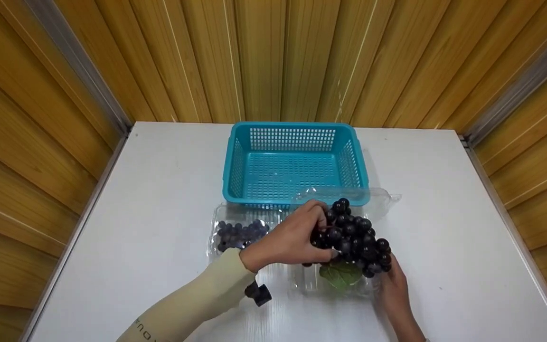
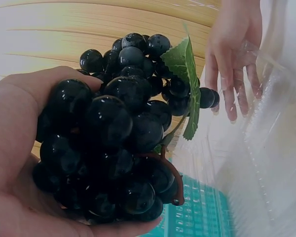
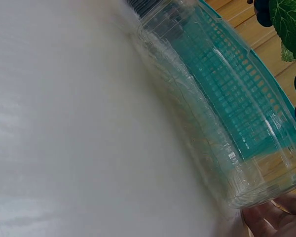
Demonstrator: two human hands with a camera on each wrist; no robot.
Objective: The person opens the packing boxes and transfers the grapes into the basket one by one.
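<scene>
My left hand (image 1: 292,237) grips a bunch of black grapes (image 1: 354,237) and holds it above a clear plastic container (image 1: 309,285). A green leaf (image 1: 342,274) hangs from the bunch. In the left wrist view the fingers and thumb of that hand (image 2: 15,148) curl round the grapes (image 2: 108,121), and a brown stem (image 2: 176,182) sticks out. My right hand (image 1: 394,289) is at the container's right side, its fingers loosely extended in the left wrist view (image 2: 234,59). The right wrist view shows its fingers (image 3: 274,217) at one end of the container (image 3: 212,128).
A teal basket (image 1: 292,203) stands at the back of the white table (image 1: 159,190). The container's clear lid (image 1: 381,204) lies folded back, overlapping the basket's front right corner. Another clear container (image 1: 212,237) with dark grapes (image 1: 242,231) is at the left. Wood-patterned panels (image 1: 259,61) surround the table.
</scene>
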